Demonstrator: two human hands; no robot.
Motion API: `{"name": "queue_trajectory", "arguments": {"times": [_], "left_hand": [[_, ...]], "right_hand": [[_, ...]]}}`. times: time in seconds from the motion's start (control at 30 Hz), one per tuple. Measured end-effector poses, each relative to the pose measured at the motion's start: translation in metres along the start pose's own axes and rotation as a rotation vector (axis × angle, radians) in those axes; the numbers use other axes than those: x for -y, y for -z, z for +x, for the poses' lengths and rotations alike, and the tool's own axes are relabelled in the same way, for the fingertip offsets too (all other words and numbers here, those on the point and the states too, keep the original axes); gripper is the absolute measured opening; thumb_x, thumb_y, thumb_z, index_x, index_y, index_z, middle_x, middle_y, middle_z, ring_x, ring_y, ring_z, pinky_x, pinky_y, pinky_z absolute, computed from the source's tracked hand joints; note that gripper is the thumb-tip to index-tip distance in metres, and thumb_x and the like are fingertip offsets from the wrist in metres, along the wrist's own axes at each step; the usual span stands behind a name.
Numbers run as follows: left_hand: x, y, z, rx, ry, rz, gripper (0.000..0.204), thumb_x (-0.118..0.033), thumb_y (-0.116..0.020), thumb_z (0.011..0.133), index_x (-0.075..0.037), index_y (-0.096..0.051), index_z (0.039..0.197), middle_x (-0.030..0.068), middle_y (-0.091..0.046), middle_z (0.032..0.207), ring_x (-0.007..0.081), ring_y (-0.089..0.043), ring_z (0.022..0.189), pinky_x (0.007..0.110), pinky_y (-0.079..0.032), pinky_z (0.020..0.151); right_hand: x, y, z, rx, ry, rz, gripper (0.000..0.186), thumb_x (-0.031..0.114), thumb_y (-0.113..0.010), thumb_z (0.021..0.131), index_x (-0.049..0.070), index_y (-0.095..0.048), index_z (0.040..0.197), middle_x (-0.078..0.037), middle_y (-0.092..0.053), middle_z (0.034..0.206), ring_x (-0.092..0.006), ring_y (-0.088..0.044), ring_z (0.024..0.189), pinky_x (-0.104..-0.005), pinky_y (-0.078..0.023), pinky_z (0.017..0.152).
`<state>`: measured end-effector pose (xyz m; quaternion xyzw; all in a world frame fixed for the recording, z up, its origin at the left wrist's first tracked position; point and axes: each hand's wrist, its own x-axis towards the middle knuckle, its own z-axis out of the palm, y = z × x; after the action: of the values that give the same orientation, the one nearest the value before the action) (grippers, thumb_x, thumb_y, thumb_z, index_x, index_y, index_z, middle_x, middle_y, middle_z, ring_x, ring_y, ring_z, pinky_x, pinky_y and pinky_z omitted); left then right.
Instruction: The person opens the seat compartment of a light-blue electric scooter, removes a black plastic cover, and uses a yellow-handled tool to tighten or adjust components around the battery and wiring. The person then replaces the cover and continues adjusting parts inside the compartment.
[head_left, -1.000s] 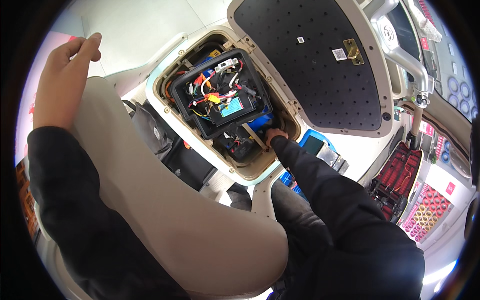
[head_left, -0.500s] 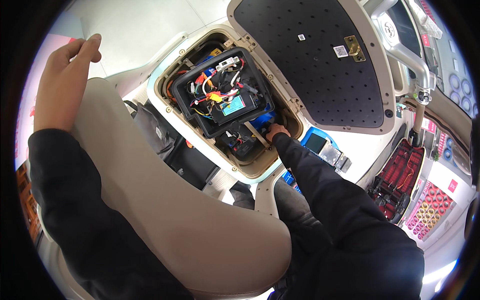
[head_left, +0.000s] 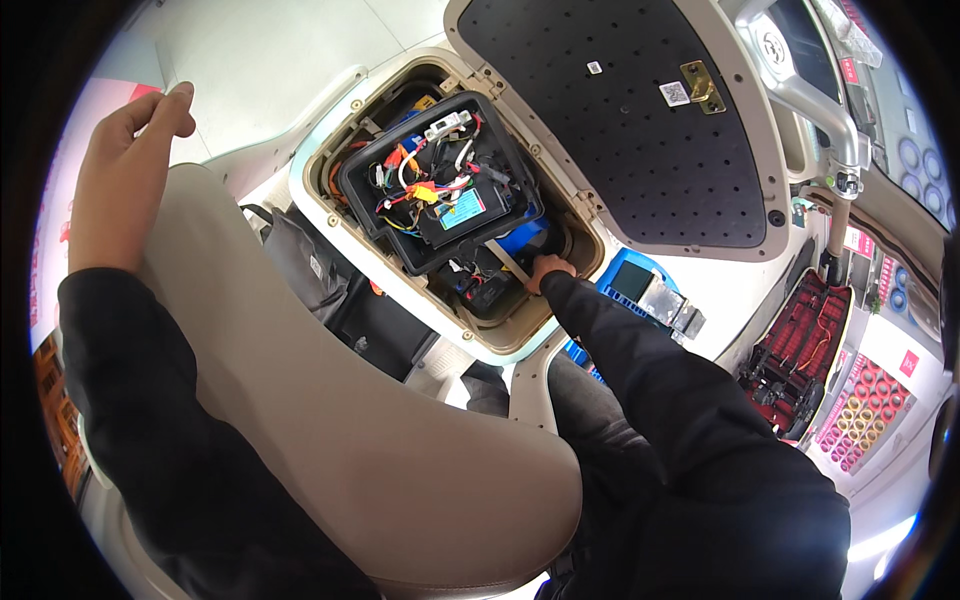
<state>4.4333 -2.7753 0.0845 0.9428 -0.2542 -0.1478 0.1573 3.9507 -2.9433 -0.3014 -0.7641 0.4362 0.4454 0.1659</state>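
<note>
My right hand [head_left: 551, 272] reaches into the right end of an open beige storage compartment [head_left: 310, 180]. Its fingers are curled, and their tips are partly hidden, so what they grip cannot be made out. Close by are a blue part [head_left: 520, 238] and a pale strap or bar [head_left: 508, 258]. Over the compartment's opening sits a tilted black tray [head_left: 350, 185] with a tangle of coloured wires [head_left: 425, 190] and a black box with a light-blue label [head_left: 462, 209]. Away at the upper left, my left hand [head_left: 125, 185] is raised beside the seat, fingers bent together, with nothing visible in them.
A beige padded seat [head_left: 350, 430] lies between my arms. The compartment's lid [head_left: 620, 120] is swung up to the right. A blue tool case [head_left: 640, 285] is beside my right forearm. Dark bags [head_left: 305, 260] lie left of the compartment. A red-lined part [head_left: 800, 350] stands farther right.
My right hand has shifted slightly down and left within the compartment, its fingers a little more visible. The left hand stays raised in nearly the same pose. The view has moved slightly.
</note>
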Motion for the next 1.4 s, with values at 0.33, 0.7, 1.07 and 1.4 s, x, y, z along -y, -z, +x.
{"name": "queue_trajectory", "arguments": {"times": [0.33, 0.7, 1.07, 1.4], "left_hand": [[-0.006, -0.006, 0.0, -0.013, -0.057, -0.026, 0.053, -0.054, -0.063, 0.099, -0.003, -0.069, 0.089, 0.003, -0.053, 0.079, 0.0154, -0.053, 0.082, 0.03, -0.043, 0.082], [0.001, -0.009, 0.003, -0.015, -0.059, 0.016, 0.054, -0.054, -0.063, 0.099, -0.001, -0.07, 0.091, 0.0039, -0.055, 0.078, 0.0161, -0.054, 0.08, 0.03, -0.044, 0.082], [-0.002, -0.015, -0.001, -0.031, -0.041, -0.003, 0.054, -0.054, -0.063, 0.098, -0.001, -0.069, 0.092, 0.0055, -0.059, 0.084, 0.0174, -0.055, 0.085, 0.031, -0.045, 0.085], [-0.01, -0.011, -0.003, 0.003, 0.001, -0.013, 0.053, -0.054, -0.064, 0.098, -0.002, -0.069, 0.091, 0.0053, -0.058, 0.082, 0.0171, -0.053, 0.082, 0.032, -0.045, 0.084]], "right_hand": [[-0.019, -0.03, 0.001, -0.009, 0.157, -0.238, 0.04, 0.034, -0.082, 0.08, 0.013, -0.082, 0.114, -0.013, -0.08, 0.113, -0.0353, -0.075, 0.112, -0.0531, -0.051, 0.102], [-0.004, -0.07, 0.011, 0.074, 0.276, -0.675, 0.036, 0.024, -0.052, 0.104, 0.016, -0.081, 0.123, -0.011, -0.078, 0.126, -0.0365, -0.071, 0.12, -0.0656, -0.031, 0.11], [-0.004, -0.049, -0.001, 0.147, 0.305, -0.75, 0.042, 0.027, -0.05, 0.104, 0.015, -0.078, 0.132, -0.012, -0.072, 0.14, -0.0386, -0.062, 0.135, -0.0674, -0.029, 0.116], [-0.024, -0.063, 0.014, -0.004, 0.162, -0.49, 0.044, 0.026, -0.05, 0.103, 0.01, -0.076, 0.133, -0.013, -0.071, 0.141, -0.0395, -0.063, 0.136, -0.0686, -0.026, 0.12]]}}
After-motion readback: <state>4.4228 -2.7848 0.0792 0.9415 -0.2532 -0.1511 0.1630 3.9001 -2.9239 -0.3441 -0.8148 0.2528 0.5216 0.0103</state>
